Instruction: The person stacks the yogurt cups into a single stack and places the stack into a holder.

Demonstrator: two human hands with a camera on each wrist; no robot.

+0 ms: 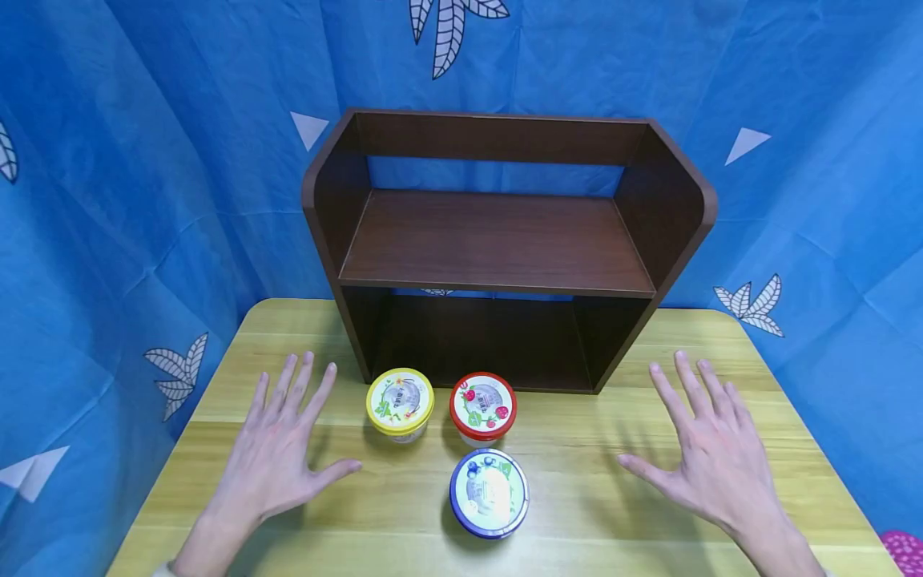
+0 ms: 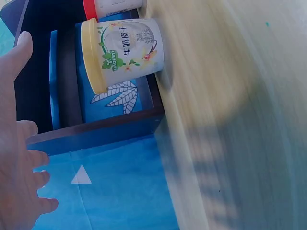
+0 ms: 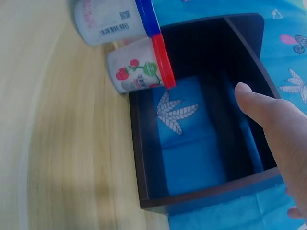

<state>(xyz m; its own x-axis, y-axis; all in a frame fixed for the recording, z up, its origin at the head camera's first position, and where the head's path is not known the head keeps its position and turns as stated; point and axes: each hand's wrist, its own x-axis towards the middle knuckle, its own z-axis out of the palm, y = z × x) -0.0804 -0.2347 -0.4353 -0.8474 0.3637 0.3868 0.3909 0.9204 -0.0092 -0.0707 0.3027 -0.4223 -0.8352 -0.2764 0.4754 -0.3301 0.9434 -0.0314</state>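
This seems a small staged corner: blue cloth (image 1: 180, 160), printed with leaves and triangles, hangs in folds behind and on both sides of a wood-grain table (image 1: 577, 513). A dark shelf (image 1: 497, 240), a yellow tub (image 1: 400, 399), a red tub (image 1: 483, 405) and a blue tub (image 1: 490, 493) give it a household look. The cloth hides the room beyond, so home or studio is hard to tell.

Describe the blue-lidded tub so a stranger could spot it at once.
Find the dark brown shelf on the wooden table. Before it stand a yellow-lidded tub and a red-lidded tub. Farther out from the shelf sits the blue-lidded tub, the only one whose lid has a blue rim.
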